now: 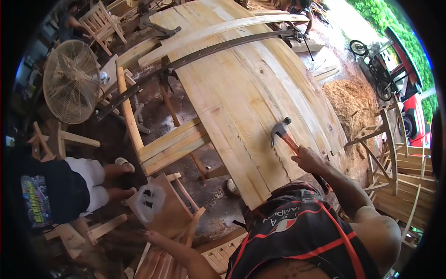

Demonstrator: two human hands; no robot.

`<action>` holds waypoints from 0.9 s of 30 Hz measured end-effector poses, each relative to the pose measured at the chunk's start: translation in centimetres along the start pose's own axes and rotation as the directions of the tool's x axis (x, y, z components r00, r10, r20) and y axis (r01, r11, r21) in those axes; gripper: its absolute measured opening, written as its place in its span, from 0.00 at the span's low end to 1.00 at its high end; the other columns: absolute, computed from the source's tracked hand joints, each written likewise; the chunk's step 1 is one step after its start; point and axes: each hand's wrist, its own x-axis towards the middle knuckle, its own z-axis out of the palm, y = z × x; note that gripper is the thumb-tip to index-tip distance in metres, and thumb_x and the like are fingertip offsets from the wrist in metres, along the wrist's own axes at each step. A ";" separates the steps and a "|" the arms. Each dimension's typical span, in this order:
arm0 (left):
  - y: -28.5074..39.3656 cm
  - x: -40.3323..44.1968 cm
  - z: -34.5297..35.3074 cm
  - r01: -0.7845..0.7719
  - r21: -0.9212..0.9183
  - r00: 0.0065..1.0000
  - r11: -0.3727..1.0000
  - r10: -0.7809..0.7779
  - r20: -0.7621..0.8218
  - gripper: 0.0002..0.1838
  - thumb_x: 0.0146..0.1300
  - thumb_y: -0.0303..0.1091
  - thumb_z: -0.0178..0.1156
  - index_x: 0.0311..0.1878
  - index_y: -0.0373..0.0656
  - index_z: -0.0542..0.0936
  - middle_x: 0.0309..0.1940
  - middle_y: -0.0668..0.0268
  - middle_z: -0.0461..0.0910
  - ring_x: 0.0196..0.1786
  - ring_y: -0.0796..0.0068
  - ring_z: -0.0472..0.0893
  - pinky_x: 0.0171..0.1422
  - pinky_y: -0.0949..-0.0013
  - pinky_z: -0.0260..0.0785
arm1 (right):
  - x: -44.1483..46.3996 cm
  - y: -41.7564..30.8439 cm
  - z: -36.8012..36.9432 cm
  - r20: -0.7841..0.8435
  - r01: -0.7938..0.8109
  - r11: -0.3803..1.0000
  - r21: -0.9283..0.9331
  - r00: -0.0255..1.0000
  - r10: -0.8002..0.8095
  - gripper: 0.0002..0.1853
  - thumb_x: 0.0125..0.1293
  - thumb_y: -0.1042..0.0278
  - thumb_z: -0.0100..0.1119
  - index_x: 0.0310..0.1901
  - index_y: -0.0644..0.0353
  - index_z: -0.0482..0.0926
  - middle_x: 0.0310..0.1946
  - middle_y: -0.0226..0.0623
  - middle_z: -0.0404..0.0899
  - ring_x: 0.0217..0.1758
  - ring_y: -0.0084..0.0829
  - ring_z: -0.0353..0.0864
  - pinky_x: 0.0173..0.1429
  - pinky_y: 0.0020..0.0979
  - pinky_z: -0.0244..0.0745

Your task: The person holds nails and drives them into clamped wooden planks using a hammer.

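Note:
My right hand (308, 160) is closed around the orange handle of a claw hammer (281, 129). The hammer's dark head lies over a large panel of joined wooden boards (227, 116), close to a rough seam between two boards. Down to the left, my left hand (152, 236) is out beside a small wooden stool or box (168, 222), its fingers stretched out and small in view. No object shows in it. A clear plastic bag (150, 202) with dark contents rests on top of that box.
A long metal bar clamp (218, 46) and a curved wooden piece (223, 29) cross the panel's far end, near another hammer (162, 30). A wooden frame (174, 142) meets the left edge. A fan (72, 81) and a person (55, 188) are left; chair frames (390, 153) stand right.

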 end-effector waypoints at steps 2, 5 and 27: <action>3.9 -3.9 0.4 0.026 -0.437 1.000 0.899 -0.027 0.004 0.03 0.64 0.26 0.56 0.39 0.40 0.76 0.38 0.64 0.75 0.39 0.71 0.76 0.49 0.72 0.70 | 0.5 1.5 0.2 0.016 0.033 0.999 0.024 0.999 -0.034 0.22 0.66 0.51 0.63 0.44 0.66 0.74 0.34 0.57 0.81 0.41 0.57 0.82 0.44 0.51 0.73; 6.4 -7.8 3.6 0.255 -0.891 0.764 0.376 0.486 0.424 0.03 0.63 0.22 0.55 0.36 0.42 0.75 0.34 0.69 0.72 0.35 0.78 0.73 0.46 0.76 0.69 | 1.4 4.2 0.7 -0.037 0.167 0.983 0.071 0.986 -0.165 0.22 0.65 0.52 0.65 0.44 0.65 0.74 0.32 0.57 0.81 0.39 0.57 0.82 0.43 0.51 0.73; 27.9 -44.0 24.0 0.074 -0.423 0.499 0.903 0.334 0.800 0.12 0.64 0.24 0.62 0.46 0.25 0.80 0.37 0.58 0.82 0.39 0.72 0.79 0.48 0.70 0.74 | 3.2 20.7 -0.4 0.165 0.326 0.934 0.150 0.923 -0.349 0.11 0.63 0.64 0.55 0.43 0.59 0.80 0.31 0.50 0.83 0.38 0.52 0.85 0.41 0.50 0.79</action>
